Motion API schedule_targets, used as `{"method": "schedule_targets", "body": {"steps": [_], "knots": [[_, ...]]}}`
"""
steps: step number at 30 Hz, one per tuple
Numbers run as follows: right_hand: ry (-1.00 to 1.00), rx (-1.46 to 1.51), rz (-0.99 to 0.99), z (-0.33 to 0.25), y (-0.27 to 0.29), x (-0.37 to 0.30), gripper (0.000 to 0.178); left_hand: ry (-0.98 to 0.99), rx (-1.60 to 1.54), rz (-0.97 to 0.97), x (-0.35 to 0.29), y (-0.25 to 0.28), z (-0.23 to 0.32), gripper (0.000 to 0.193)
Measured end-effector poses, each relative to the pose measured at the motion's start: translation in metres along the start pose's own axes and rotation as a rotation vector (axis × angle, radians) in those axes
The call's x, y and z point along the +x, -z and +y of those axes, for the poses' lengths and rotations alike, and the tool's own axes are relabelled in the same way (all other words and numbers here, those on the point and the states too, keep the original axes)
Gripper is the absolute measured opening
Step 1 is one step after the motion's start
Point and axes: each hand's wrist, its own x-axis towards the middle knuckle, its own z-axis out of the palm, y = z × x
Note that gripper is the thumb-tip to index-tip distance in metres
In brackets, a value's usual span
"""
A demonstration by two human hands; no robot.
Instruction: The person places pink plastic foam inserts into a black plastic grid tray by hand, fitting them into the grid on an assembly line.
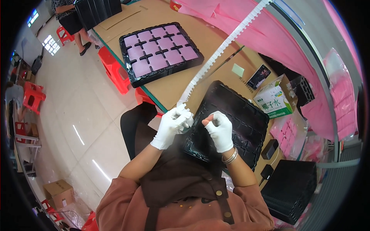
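The left grip point(172, 125) is pinching the lower end of a white strip point(233, 34) between thumb and fingers, near the surface's point(165, 92) left edge. The right grip point(220, 133) is curling, thumb against fingers, above the black tray point(246, 133); whether it is holding anything, I cannot tell.

The strip is slanting up and right from the left grip, passing beside the filled tray point(165, 72) toward the pink sheeting point(227, 13) at the far edge. Whether its middle is touching the surface, I cannot tell. The filled tray is lying along the left edge; a box point(274, 101) is standing near the right edge.

The strip is probably feeling light and thin, bending easily along its length. Its 2 long sides are differing: the toothed side is likely prone to snagging or tearing, so the plain side is offering the safer hold.
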Motion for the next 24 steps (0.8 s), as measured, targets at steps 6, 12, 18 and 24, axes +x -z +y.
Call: {"method": "schedule_targets", "body": {"steps": [6,12,18,24], "knots": [[-0.211,-0.052,-0.158,-0.001,-0.016,0.005,0.019,0.032,0.009,-0.085,-0.006,-0.002,-0.003,0.018],[0.189,-0.129,-0.031,0.005,-0.021,-0.005,0.021,0.047,-0.019,-0.115,-0.001,0.005,0.001,0.015],[0.236,-0.137,0.178,0.019,0.005,0.009,0.022,-0.017,-0.041,0.073,0.013,0.019,-0.003,0.016],[-0.124,-0.556,0.138,0.090,0.033,0.088,0.016,0.005,-0.047,0.064,0.018,0.023,-0.021,0.018]]}}
